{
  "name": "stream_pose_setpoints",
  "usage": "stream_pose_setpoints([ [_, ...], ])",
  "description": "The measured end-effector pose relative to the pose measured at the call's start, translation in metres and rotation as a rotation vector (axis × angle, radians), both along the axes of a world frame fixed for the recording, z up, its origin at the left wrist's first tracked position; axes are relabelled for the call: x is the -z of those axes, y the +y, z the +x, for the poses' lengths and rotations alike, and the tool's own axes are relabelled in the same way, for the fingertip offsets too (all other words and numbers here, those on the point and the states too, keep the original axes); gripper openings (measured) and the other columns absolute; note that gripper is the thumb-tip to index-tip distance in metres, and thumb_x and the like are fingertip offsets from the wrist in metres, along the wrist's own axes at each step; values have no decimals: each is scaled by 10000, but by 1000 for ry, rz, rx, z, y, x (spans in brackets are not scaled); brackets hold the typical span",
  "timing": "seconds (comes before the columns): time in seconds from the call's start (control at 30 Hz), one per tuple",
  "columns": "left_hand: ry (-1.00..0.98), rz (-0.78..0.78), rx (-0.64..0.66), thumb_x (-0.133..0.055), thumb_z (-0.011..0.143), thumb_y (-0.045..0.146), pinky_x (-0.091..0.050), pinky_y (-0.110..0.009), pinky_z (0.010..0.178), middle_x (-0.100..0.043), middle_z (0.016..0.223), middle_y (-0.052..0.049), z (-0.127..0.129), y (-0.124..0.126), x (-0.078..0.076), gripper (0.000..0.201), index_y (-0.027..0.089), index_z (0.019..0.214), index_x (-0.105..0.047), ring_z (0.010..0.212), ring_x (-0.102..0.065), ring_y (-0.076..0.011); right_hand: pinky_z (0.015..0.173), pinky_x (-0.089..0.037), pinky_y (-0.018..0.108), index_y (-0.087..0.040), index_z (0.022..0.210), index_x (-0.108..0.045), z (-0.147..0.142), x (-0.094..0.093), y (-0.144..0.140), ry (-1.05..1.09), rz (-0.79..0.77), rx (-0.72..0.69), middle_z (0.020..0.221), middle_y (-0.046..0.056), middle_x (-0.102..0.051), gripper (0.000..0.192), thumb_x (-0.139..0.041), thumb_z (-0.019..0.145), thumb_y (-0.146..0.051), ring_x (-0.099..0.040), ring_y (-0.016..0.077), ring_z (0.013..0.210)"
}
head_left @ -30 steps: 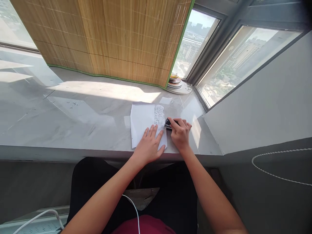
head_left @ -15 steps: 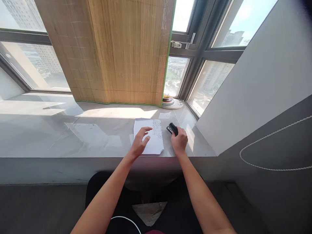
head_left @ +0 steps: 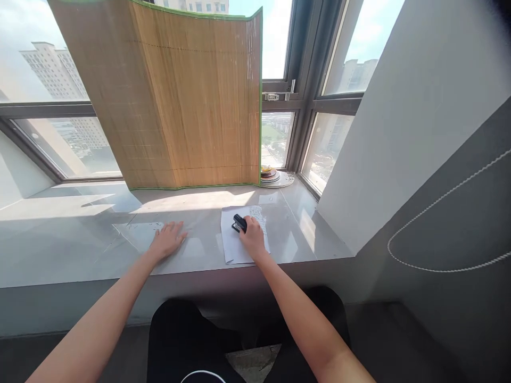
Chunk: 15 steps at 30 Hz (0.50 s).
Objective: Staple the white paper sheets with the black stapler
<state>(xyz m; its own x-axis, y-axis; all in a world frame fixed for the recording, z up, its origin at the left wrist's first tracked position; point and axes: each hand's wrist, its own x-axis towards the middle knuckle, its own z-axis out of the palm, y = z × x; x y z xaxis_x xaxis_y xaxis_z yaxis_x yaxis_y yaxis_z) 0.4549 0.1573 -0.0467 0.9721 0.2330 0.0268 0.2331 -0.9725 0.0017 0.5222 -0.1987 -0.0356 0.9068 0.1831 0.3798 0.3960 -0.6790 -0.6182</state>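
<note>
My right hand [head_left: 253, 237] is closed around a black stapler [head_left: 239, 223], which it holds over the white paper [head_left: 235, 251]. Printed or written lines show along the paper's right part, partly covered by that hand. Whether the stapler touches the paper, I cannot tell. Off to the left, my left hand [head_left: 167, 240] lies palm down with fingers spread, on or just above the pale sill, apart from the paper.
The glossy stone sill [head_left: 91, 250] runs along the windows. A bamboo mat [head_left: 199, 117] with green edging stands against the glass. Stacked plates [head_left: 271, 176] sit in the window corner. A beaded cord [head_left: 399, 229] hangs at right, before the wall.
My right hand has carried the stapler left, from beside the paper to over it. My left hand has moved left, away from the paper. The camera view has tilted up somewhat.
</note>
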Motion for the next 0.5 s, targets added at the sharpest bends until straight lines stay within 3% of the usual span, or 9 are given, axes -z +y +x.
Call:
stream_pose_setpoints([
  [0.13,16,-22,66,-236,1028,553,-215,-597,1239,-213,1733,-116,-5,12,5,698,252,1655,-301,1592,-193,-377,772,-469,303,-219,1164,-590,9,7,-45,-37,-21,36,1071,69,-630,299,-558,882,-129,-609,222,959],
  [0.3,-15,-28,44,-239,1022,579,-212,-581,1243,-233,1730,-95,-7,9,8,697,283,1649,-314,1591,-209,-356,818,-488,327,-210,1168,-590,17,14,-88,-72,-19,102,1094,85,-644,264,-561,906,-203,-619,238,999],
  [0.4,2,-35,39,-236,1021,572,-205,-576,1246,-215,1736,-89,-7,9,6,698,283,1652,-304,1596,-193,-348,835,-497,338,-219,1155,-585,32,10,-105,-109,13,46,1061,70,-646,247,-596,932,-324,-621,233,973],
  [0.5,9,-50,38,-219,1019,593,-197,-584,1245,-196,1741,-83,-7,11,6,709,293,1658,-282,1600,-177,-345,851,-497,342,-198,1071,-587,62,0,-119,-209,63,89,1034,81,-636,222,-474,1017,-381,-607,217,927],
])
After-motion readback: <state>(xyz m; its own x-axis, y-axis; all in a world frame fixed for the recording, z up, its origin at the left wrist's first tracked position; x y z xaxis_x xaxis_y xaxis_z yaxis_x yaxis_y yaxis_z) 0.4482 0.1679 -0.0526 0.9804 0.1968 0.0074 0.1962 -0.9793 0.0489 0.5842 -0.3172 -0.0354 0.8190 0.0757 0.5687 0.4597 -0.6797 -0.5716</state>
